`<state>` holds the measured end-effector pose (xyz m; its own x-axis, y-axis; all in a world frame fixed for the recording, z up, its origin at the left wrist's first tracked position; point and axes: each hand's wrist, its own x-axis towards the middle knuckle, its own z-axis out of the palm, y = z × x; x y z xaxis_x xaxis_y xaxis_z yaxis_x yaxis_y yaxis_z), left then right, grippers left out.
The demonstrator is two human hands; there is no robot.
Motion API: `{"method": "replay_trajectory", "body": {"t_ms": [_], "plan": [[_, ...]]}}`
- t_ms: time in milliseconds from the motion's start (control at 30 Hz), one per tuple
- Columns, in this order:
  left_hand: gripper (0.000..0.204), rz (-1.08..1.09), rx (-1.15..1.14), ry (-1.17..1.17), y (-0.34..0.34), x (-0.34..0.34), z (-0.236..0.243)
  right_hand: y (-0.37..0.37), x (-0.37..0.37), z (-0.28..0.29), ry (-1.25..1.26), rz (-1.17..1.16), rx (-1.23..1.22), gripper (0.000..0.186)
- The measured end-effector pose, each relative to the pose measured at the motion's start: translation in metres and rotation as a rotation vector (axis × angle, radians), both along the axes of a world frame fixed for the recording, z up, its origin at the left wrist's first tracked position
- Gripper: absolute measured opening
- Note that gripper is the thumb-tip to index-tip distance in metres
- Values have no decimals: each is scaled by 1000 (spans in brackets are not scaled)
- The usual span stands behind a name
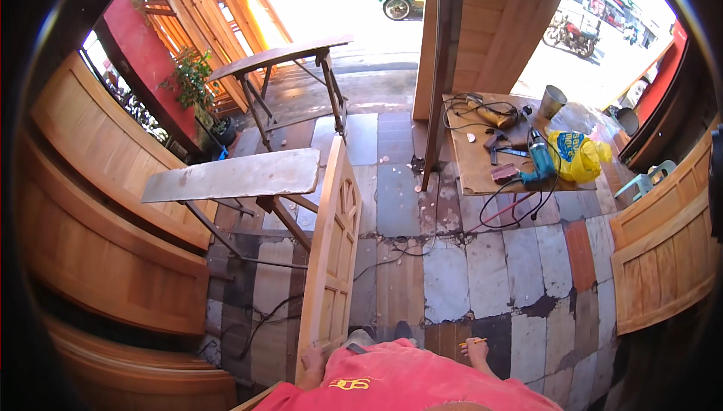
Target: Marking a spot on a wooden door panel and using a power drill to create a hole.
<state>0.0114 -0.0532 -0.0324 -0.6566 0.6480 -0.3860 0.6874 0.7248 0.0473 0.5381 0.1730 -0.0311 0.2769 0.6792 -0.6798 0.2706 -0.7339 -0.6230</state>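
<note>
A carved wooden door panel (331, 260) stands on edge in front of me, leaning by the sawhorse bench. At its near end my left hand (313, 360) is closed over the edge; part of the fingers is hidden. My right hand (474, 349) hangs to the right, apart from the door, its fingers pinched on a thin yellow pencil (476, 342). Beyond the door stands a bench with a pale board top (233, 175).
Power tools, including a blue drill (539, 156), lie on a small table (478, 174) with a yellow plastic bag (576, 156) and a metal can (552, 101). Cords cross the tiled floor (452, 283). Wooden doors (113, 260) line the left; another door panel (666, 260) stands right.
</note>
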Motion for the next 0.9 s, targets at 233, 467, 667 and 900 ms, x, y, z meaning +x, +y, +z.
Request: {"method": "replay_trajectory", "body": {"t_ms": [233,467,667,900], "plan": [[29,-809,58,-18,-55,-23,37,-32,-16,8,-44,198,-9,17],[48,-885,84,218,-92,-33,32,-63,-64,10,-31,169,143,14],[62,-715,277,71,-110,-46,25,-141,-125,22,8,93,189,11],[68,-533,447,-41,-140,-43,23,-238,-173,53,87,106,110,15]]}}
